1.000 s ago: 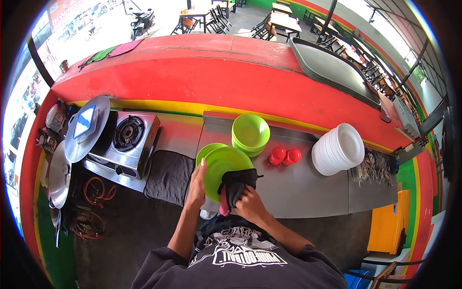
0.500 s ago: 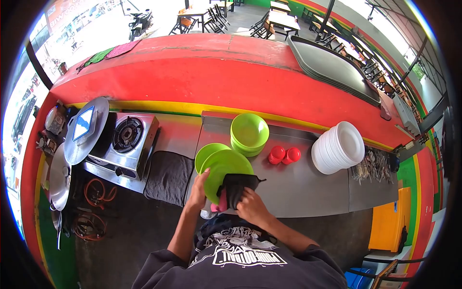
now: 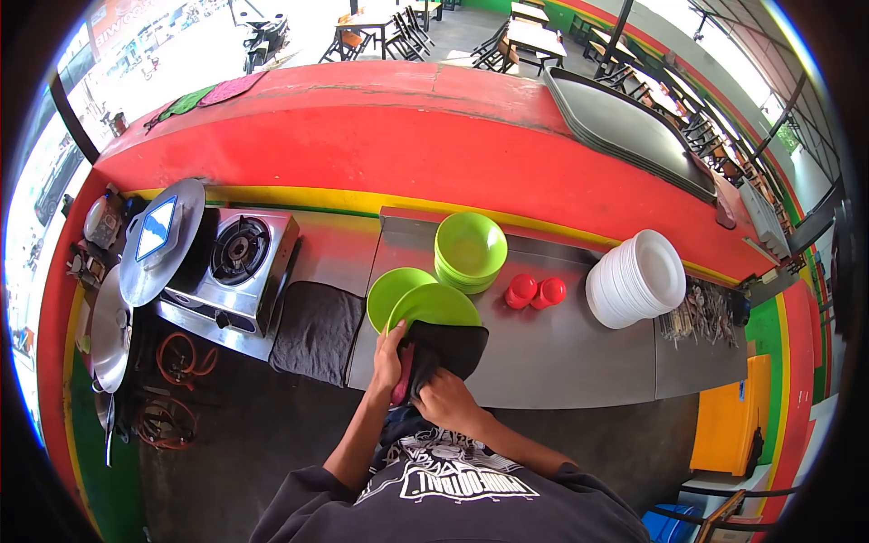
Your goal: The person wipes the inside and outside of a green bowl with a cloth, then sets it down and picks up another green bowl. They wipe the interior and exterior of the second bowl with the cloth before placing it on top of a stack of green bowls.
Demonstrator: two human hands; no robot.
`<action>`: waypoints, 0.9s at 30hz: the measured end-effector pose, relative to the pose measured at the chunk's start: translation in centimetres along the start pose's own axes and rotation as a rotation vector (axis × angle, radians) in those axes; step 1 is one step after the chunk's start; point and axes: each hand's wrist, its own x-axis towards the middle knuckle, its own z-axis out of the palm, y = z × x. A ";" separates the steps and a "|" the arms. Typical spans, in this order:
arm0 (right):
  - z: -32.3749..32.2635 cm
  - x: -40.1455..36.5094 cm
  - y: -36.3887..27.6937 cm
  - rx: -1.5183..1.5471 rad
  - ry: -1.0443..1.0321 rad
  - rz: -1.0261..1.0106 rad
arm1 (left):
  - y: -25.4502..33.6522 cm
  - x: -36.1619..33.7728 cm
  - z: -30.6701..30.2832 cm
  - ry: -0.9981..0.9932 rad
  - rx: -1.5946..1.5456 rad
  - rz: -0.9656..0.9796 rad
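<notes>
My left hand [image 3: 389, 355] grips the near left edge of a green plate [image 3: 436, 307], held tilted over the steel counter [image 3: 561, 353]. My right hand [image 3: 442, 398] presses a black cloth [image 3: 445, 348] with a pink lining onto the plate's lower half, covering much of it. Another green plate [image 3: 391, 291] lies flat on the counter just behind and to the left. A stack of green bowls [image 3: 470, 250] stands farther back.
Two red shakers [image 3: 536, 291] and a stack of white bowls [image 3: 635, 279] sit to the right. A gas stove [image 3: 237, 264] and metal lids [image 3: 161, 237] are at the left. A dark towel [image 3: 317, 330] hangs over the counter edge. Grey trays [image 3: 625, 131] rest on the red ledge.
The black cloth has spread up and across the plate. My left hand slid from the plate's side down to its near edge, and my right hand drew closer to me.
</notes>
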 end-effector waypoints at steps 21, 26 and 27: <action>-1.0 0.7 2.8 -0.150 0.176 0.031 | 1.4 -1.6 2.8 -0.037 -0.118 0.050; -0.1 0.8 1.2 -0.095 0.208 0.041 | 0.9 -1.3 1.2 -0.038 -0.373 -0.232; -0.2 0.7 1.1 -0.102 0.158 0.019 | 0.5 -0.9 0.4 -0.042 -0.379 -0.263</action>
